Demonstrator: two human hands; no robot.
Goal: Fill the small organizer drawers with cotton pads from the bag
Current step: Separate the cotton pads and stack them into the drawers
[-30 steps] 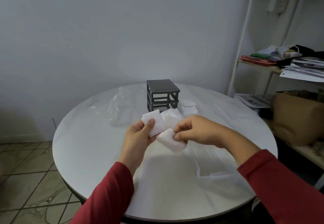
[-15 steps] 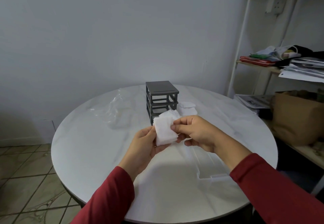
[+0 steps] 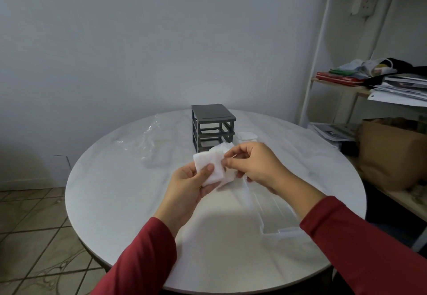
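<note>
Both hands (image 3: 221, 174) pinch cotton pads (image 3: 210, 167) above table (image 3: 115, 190).

White cotton pads (image 3: 211, 167) held above table, grey organizer frame (image 3: 212, 127) behind

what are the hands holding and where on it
A small stack of cotton pads. The left hand holds its lower left part, thumb on the front face; the right hand pinches its right edge.
</note>
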